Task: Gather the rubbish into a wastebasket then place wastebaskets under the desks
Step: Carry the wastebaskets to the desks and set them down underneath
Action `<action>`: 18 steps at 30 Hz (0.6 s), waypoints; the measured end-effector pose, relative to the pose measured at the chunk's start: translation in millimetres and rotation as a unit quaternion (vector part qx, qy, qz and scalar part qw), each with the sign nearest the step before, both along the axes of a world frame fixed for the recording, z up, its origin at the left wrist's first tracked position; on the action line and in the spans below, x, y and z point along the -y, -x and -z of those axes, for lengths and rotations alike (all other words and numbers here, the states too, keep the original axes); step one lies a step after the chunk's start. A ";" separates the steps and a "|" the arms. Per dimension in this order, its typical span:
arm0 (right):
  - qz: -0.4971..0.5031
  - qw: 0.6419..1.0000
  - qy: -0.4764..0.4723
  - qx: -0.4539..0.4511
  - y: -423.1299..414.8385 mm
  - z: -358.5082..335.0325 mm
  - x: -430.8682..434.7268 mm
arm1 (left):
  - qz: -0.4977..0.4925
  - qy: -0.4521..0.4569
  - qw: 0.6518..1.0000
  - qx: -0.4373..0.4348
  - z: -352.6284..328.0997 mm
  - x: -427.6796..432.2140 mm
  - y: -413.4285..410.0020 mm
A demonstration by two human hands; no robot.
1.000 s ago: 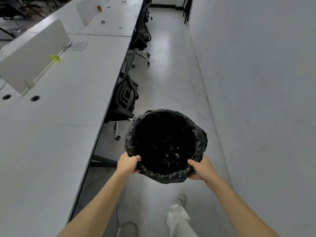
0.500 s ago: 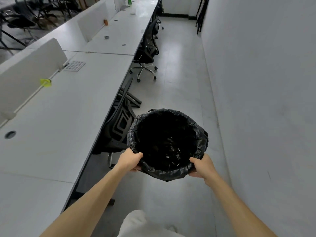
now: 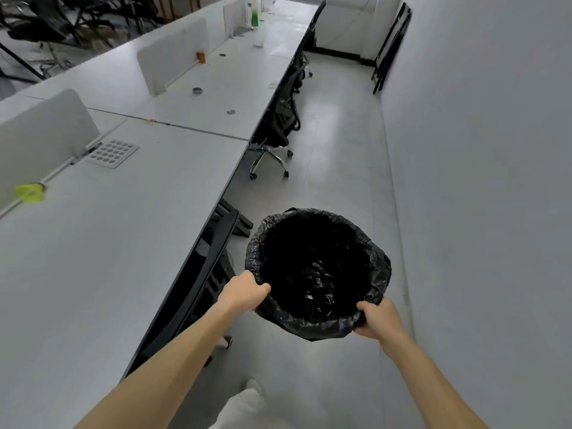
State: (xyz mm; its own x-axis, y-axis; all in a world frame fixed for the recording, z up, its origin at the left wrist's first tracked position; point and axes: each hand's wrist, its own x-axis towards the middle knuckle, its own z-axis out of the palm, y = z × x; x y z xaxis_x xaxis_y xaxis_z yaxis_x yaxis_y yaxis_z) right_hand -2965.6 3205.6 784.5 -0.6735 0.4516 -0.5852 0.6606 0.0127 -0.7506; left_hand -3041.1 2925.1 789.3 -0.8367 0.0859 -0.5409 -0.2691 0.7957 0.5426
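Both the left hand (image 3: 244, 291) and the right hand (image 3: 376, 317) grasp the wastebasket (image 3: 318, 270) rim through its loose liner, which could slip and let the basket drop.

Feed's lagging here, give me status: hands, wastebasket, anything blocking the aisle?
Left hand and right hand both grip wastebasket rim, held off floor. Inside too dark to read. Office chair ahead sticks out from desk into aisle.

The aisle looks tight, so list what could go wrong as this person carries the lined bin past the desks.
1. The left hand and right hand grip the wastebasket by its loose, bag-covered rim. The plastic might slide and the bin could drop.
2. The office chair pokes its wheeled base into the aisle ahead, a likely snag for feet or the bin.
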 end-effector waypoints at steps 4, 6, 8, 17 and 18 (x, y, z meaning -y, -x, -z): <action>0.019 1.000 0.005 -0.008 82.5 -13.4 -6.6 | 0.034 -0.006 0.999 -0.002 -10.2 -8.8 93.3; 0.021 1.000 0.003 -0.017 127.0 -16.7 -11.6 | 0.026 -0.019 0.999 0.004 -13.5 -17.4 137.0; 0.014 1.000 0.003 -0.021 173.5 -17.0 -16.6 | 0.014 -0.029 0.999 0.004 -13.8 -24.1 178.3; -0.032 0.999 0.029 -0.004 353.8 19.7 -56.7 | -0.049 -0.016 0.999 -0.013 7.8 -46.1 332.2; -0.045 0.998 0.036 -0.002 379.4 27.8 -62.7 | -0.069 -0.012 0.997 -0.023 11.4 -46.9 351.6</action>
State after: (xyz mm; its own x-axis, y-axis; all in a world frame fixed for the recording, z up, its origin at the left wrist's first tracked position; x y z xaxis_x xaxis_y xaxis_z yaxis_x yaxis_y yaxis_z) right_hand -3344.9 3268.3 756.7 -0.7116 0.3457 -0.6116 0.6569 0.0187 -0.7537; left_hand -3392.7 2972.1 777.9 -0.8655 -0.0197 -0.5006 -0.3493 0.7400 0.5748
